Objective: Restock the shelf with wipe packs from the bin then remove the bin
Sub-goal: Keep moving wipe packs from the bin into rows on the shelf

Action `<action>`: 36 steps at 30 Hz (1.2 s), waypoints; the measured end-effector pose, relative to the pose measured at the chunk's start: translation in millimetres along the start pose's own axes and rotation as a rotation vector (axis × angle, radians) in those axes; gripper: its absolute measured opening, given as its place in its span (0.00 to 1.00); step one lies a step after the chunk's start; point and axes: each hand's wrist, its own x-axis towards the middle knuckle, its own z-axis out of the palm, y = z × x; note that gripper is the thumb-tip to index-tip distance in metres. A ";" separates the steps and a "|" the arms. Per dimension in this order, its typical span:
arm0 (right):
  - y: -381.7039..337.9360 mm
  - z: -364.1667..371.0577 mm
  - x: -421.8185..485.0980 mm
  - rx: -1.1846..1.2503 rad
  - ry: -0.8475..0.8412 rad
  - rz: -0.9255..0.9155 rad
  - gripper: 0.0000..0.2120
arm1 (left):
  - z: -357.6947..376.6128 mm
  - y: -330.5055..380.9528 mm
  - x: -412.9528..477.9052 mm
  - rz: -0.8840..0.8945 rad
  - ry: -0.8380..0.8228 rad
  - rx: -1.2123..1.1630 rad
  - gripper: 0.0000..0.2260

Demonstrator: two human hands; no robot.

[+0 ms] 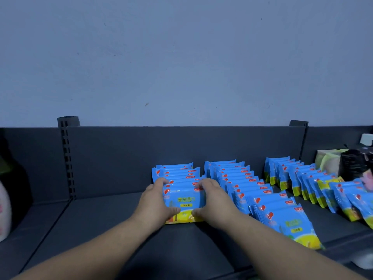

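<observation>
Now front wipe pack [184,200] of leftmost row [175,172] stands frame center on shelf [96,223], between both grips: left grip [154,201] and right grip [212,199] each curl round 1 end, thumbs on its face.

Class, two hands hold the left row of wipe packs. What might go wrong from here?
1. Left grip and right grip clamp the front pack of the left row; standing on edge, it may topple forward once released.
2. The right forearm passes beside the middle row, whose front packs lean; a nudge might slide them off the shelf.
</observation>
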 end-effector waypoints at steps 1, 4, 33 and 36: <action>-0.4 0.8 0.2 0.003 0.009 0.002 0.30 | 0.1 -0.4 0.2 0.003 0.005 -0.002 0.36; -1.4 3.4 0.2 0.009 0.021 0.005 0.30 | -1.1 -2.1 -0.2 0.019 0.005 0.006 0.35; -4.5 -22.6 -25.7 -0.069 0.053 0.040 0.36 | -16.8 12.2 -13.0 0.207 0.046 0.280 0.34; 4.2 -40.2 -40.5 -0.083 0.107 0.009 0.32 | 1.2 40.4 -20.9 0.294 0.070 0.301 0.31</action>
